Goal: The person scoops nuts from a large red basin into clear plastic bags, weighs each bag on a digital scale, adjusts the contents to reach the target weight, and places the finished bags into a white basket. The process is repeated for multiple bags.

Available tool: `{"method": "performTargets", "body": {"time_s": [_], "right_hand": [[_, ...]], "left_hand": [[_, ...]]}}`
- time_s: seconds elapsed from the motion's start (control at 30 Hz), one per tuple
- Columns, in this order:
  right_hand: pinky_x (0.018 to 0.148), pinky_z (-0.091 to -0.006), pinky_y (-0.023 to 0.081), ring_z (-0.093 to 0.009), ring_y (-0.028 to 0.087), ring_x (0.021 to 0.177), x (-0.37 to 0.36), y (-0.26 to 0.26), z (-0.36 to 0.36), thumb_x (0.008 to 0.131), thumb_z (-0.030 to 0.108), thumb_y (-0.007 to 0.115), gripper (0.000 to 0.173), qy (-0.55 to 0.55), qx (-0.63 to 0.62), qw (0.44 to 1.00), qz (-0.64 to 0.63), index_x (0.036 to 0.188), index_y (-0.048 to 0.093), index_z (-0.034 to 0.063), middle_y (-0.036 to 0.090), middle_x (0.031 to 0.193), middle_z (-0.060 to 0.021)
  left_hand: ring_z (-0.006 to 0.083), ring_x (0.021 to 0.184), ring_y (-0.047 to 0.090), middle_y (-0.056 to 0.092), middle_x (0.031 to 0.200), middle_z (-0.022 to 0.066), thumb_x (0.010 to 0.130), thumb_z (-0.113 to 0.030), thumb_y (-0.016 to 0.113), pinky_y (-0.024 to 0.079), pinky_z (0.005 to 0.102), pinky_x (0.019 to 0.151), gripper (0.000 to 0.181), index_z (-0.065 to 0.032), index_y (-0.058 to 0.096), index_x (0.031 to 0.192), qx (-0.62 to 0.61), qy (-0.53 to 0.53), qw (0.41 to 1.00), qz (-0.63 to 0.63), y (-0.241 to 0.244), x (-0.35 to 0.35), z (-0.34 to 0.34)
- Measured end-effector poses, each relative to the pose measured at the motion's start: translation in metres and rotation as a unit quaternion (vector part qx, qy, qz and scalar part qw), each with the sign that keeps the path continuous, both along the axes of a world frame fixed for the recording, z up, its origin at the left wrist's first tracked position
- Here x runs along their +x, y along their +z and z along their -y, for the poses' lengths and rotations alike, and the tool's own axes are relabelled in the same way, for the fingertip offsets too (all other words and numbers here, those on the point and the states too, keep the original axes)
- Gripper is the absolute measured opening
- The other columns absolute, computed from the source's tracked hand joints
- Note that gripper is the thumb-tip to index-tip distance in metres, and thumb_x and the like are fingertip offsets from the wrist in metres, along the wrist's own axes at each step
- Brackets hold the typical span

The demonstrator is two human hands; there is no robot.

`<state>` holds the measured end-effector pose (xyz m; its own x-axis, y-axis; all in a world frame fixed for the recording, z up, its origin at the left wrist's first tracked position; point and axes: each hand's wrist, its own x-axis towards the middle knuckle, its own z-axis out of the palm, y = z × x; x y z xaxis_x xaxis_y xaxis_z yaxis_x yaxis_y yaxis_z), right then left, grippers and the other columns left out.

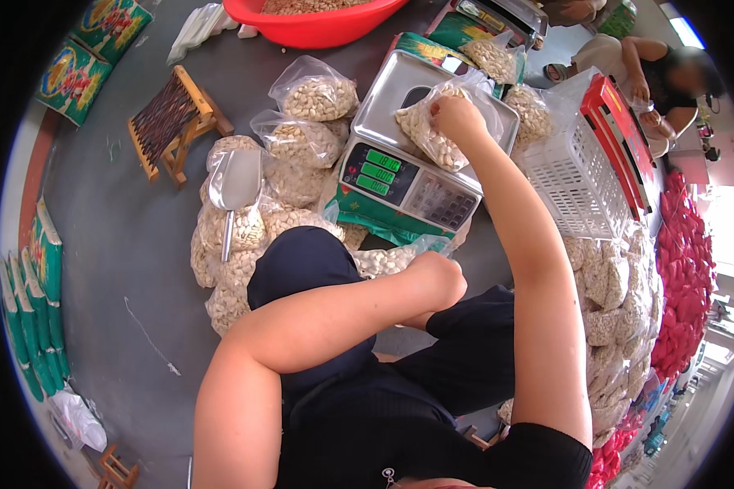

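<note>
A digital scale (379,98) with a metal pan and lit green displays stands before me. On its pan lies an open clear plastic bag of pale flat beans or seeds (443,143). My right hand (455,119) reaches into the mouth of this bag, its fingertips partly hidden among the contents. My left hand (437,278) is bent down near my knees, next to another bag of the pale pieces (385,261); its fingers are hidden. A metal scoop (237,183) rests on the filled bags (300,180) left of the scale.
A red basin (324,27) of the same pieces stands ahead. To the left is a wooden folding stool (174,125). A white plastic basket (569,177), a red scale (618,143) and stacked filled bags (611,324) line the right, where another person (654,91) sits.
</note>
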<state>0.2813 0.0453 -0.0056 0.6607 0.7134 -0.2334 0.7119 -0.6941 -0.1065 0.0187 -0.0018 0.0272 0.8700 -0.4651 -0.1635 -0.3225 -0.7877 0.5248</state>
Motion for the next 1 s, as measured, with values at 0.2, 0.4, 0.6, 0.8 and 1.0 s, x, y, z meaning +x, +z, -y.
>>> {"method": "performTargets", "body": {"time_s": [0.2,0.4,0.6,0.8,1.0], "right_hand": [[0.077,-0.0411,0.054,-0.031,0.068,0.084,0.016,0.014,0.010,0.081,0.019,0.058,0.018,0.005,0.070,0.996,0.060,0.089,0.074,0.0169,0.071,0.092,-0.0104],[0.075,-0.0372,0.052,-0.028,0.067,0.077,-0.005,0.080,0.022,0.079,0.019,0.065,0.017,-0.022,0.152,0.988,0.000,0.092,0.074,0.0152,0.070,0.085,-0.0107],[0.072,-0.0343,0.052,-0.025,0.067,0.075,-0.019,0.110,0.040,0.081,0.016,0.065,0.016,-0.023,0.193,0.981,-0.009,0.094,0.073,0.0116,0.071,0.084,-0.0092],[0.067,-0.0319,0.051,-0.021,0.065,0.068,-0.021,0.113,0.055,0.081,0.014,0.065,0.016,-0.014,0.238,0.971,-0.011,0.095,0.073,0.0104,0.069,0.075,-0.0083],[0.065,-0.0288,0.050,-0.012,0.062,0.065,-0.020,0.116,0.062,0.081,0.012,0.065,0.016,-0.040,0.265,0.962,-0.050,0.095,0.073,0.0080,0.066,0.070,-0.0059]], "left_hand": [[0.0266,0.075,0.070,0.070,0.083,0.0109,0.074,-0.016,0.058,0.054,0.0388,0.060,0.017,-0.0091,0.073,0.079,0.025,-0.030,0.998,-0.055,0.013,0.004,-0.008],[0.0272,0.061,0.067,0.067,0.066,0.0114,0.066,-0.016,0.062,0.051,0.0386,0.050,0.011,-0.0074,0.069,0.065,-0.021,0.009,0.999,0.028,-0.011,-0.001,-0.006],[0.0275,0.059,0.066,0.066,0.064,0.0117,0.065,-0.015,0.061,0.050,0.0386,0.049,0.011,-0.0071,0.068,0.062,-0.050,0.027,0.996,0.071,-0.019,0.001,-0.003],[0.0264,0.069,0.069,0.070,0.074,0.0099,0.068,-0.015,0.061,0.053,0.0386,0.055,0.013,-0.0096,0.072,0.071,-0.006,0.000,1.000,0.017,-0.012,0.006,-0.002],[0.0264,0.069,0.069,0.070,0.075,0.0102,0.068,-0.015,0.061,0.053,0.0384,0.055,0.014,-0.0098,0.072,0.072,0.002,-0.001,1.000,0.010,-0.009,0.007,-0.002]]}}
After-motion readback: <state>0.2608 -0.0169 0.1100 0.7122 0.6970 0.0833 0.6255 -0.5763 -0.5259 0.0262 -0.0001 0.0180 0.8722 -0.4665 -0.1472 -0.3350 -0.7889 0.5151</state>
